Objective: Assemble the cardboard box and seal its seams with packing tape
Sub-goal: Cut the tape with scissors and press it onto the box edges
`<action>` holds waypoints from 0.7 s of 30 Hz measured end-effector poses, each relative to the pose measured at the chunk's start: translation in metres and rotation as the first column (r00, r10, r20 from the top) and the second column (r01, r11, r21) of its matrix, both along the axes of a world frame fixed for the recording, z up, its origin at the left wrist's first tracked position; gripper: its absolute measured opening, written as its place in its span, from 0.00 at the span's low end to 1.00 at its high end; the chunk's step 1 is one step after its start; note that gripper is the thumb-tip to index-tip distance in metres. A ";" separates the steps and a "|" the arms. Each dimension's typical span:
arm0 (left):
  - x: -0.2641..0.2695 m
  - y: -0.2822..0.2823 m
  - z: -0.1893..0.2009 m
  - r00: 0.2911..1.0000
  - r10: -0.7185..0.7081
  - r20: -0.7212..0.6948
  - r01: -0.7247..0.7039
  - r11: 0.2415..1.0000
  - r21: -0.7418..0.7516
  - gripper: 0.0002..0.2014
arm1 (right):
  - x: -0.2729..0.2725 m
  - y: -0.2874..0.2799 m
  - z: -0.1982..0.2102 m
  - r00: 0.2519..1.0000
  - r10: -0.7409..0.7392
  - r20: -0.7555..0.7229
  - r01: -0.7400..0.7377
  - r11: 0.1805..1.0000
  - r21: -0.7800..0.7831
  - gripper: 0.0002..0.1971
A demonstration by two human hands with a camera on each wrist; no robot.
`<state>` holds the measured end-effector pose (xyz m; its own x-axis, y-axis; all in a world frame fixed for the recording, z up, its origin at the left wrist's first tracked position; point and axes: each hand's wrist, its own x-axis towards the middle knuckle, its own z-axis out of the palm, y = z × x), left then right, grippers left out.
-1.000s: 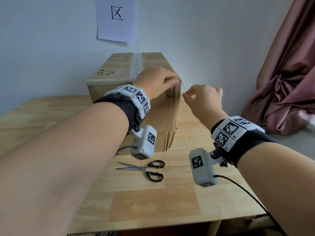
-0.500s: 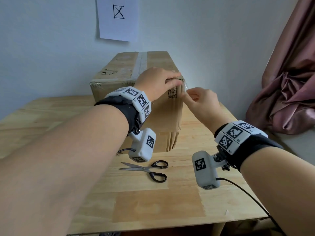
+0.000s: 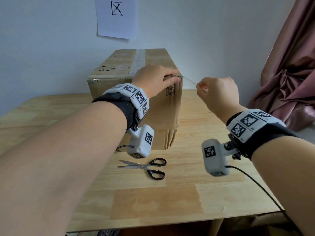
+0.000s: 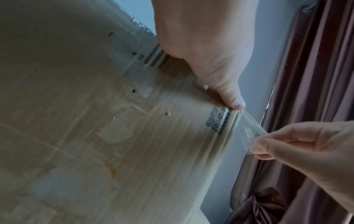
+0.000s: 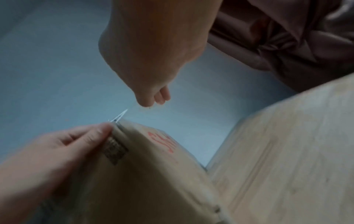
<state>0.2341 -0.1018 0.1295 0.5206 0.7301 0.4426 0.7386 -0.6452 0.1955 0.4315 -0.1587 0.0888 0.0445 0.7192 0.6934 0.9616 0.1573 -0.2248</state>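
A closed cardboard box [image 3: 117, 68] stands on the wooden table [image 3: 170, 198], with a strip of tape along its top seam. My left hand [image 3: 157, 79] lies over the box's near right top corner. Its fingers [image 5: 90, 136] and thumb [image 4: 230, 98] press there beside a printed code. A short strip of clear tape [image 4: 249, 130] runs from that corner out to the right. My right hand [image 3: 217, 94] pinches the strip's free end between thumb and fingers [image 4: 268, 145], a little to the right of the box [image 5: 153, 174]. The tape [image 3: 189, 80] shows as a thin line.
Black-handled scissors [image 3: 150, 167] lie on the table in front of the box, blades pointing left. A pink curtain [image 3: 289, 74] hangs at the right. A paper sheet [image 3: 117, 17] is on the wall behind. A black cable [image 3: 264, 189] trails from my right wrist.
My right hand has drawn away from the box corner to the right, stretching the clear tape out. My left hand stays on the corner.
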 end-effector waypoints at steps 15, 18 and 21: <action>0.006 -0.004 0.001 0.997 0.081 -0.020 -0.080 0.995 0.054 0.17 | -0.046 -0.008 -0.027 0.824 0.154 -0.546 -0.227 0.971 -0.068 0.08; 0.008 -0.006 0.002 0.997 0.080 -0.013 -0.079 0.995 0.069 0.17 | -0.031 -0.014 -0.016 0.738 0.246 -0.629 -0.377 0.923 -0.081 0.08; 0.014 -0.008 0.001 0.993 0.110 -0.043 -0.103 0.985 0.137 0.17 | -0.022 -0.006 -0.003 0.733 0.259 -0.629 -0.383 0.921 -0.067 0.13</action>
<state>0.2477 -0.1099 0.1305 0.4669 0.7183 0.5158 0.8112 -0.5801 0.0734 0.4098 -0.1650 0.0858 0.1471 0.8754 0.4605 0.5181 0.3284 -0.7898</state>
